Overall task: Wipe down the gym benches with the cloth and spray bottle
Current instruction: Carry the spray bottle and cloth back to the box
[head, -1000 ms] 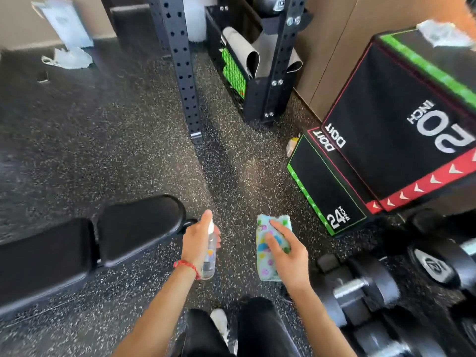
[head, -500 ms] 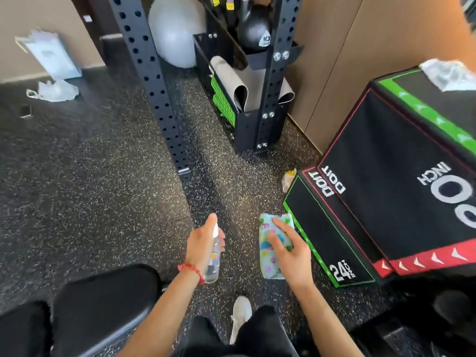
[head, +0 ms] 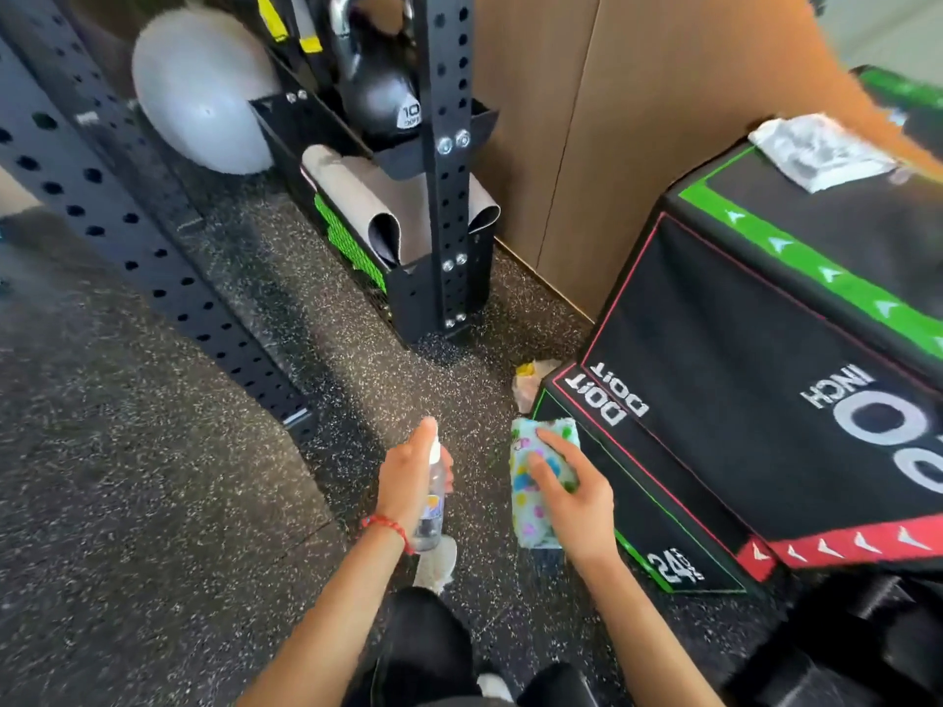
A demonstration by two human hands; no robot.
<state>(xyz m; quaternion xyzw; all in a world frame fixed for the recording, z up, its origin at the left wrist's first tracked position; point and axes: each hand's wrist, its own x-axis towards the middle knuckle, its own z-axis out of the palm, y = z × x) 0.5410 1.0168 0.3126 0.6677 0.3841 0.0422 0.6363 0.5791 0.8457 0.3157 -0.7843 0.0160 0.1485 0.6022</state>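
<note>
Head view: your left hand (head: 408, 482) grips the spray bottle (head: 431, 502), your right hand (head: 576, 502) holds the cloth (head: 530, 482), but the bench has left frame since a second ago, so wiping waits.

Floor (head: 153, 502): rough black rubber, white-speckled, matt. Rack upright (head: 444, 160): black painted metal, punched holes, shiny bolts. Kettlebell (head: 380, 99): glossy black. Exercise ball (head: 199, 89): smooth grey, slight sheen. Rolled mat (head: 377, 206): matt grey, soft-looking. Wall panels (head: 638, 119): smooth wood-look, matt. Plyo box (head: 740, 349): matt black covering, green and red trim. Spray bottle (head: 431, 507): clear plastic. Cloth (head: 536, 482): soft fabric, coloured dots. Bracelet (head: 388, 525): red cord.
</note>
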